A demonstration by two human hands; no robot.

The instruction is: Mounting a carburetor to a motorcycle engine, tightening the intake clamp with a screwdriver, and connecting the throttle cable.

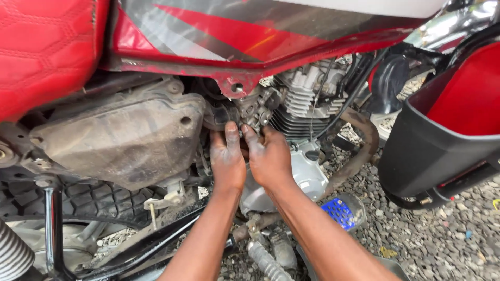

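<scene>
Both greasy hands reach up side by side, left hand (227,156) and right hand (269,155) fingertips pinching the carburetor (253,110) directly above them.

Both greasy hands, left hand (227,156) and right hand (269,156), press fingertips against the carburetor (253,111) beneath the red tank (250,31), between the dusty side cover (125,138) and the finned cylinder (302,96).

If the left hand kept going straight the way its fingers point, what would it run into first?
The left hand points up into the engine; its fingertips already seem to touch the black rubber intake hose beside the carburettor. That hose probably comes first, though depth is hard to judge.
</scene>
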